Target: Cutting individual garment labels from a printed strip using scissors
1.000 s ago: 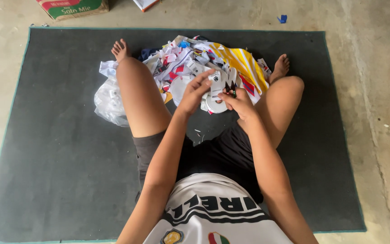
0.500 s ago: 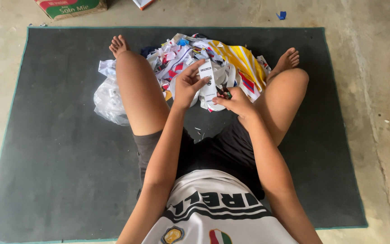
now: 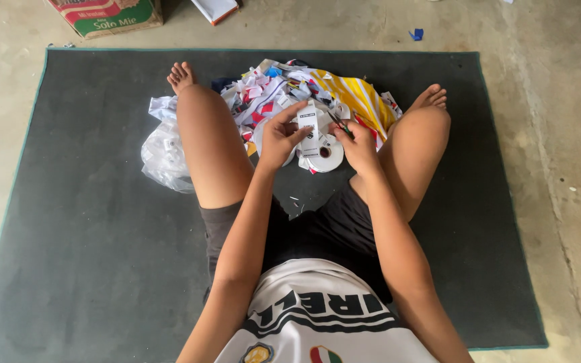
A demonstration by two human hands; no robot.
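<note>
White printed paper label strip [image 3: 308, 128] is pinched by left hand [image 3: 278, 136]; small scissors [image 3: 339, 124] are clamped in right hand [image 3: 356, 142], at 3 o'clock. A slipped blade could nick the left fingers [image 3: 297, 107].

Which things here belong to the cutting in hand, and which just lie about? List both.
In use: left hand pinching the white label strip; right hand with small scissors; white label roll; pile of cut labels.

Lying about: cardboard box; clear plastic bag; blue scrap; dark mat.
</note>
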